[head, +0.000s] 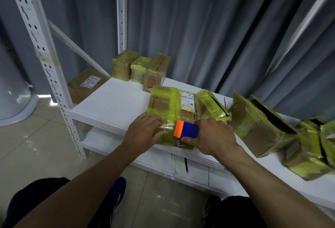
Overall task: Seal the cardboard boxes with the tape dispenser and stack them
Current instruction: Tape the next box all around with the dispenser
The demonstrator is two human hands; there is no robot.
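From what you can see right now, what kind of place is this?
Most likely a parcel packing or storage room: white slotted-metal shelving, several cardboard boxes wrapped in yellow tape on it, and a tape dispenser gripped by the right hand. Grey curtains hang behind.

bare shelf (116, 101) left, torn boxes (272, 131) crowding right

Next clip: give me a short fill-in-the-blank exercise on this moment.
1. The right hand grips the tape dispenser, which is blue and ____.
2. The left hand rests on a box wrapped in ____ tape.
3. At the back of the white shelf stand ____ small sealed boxes.
4. The boxes with open flaps lie to the person's ____.
Missing words: orange; yellow; three; right.
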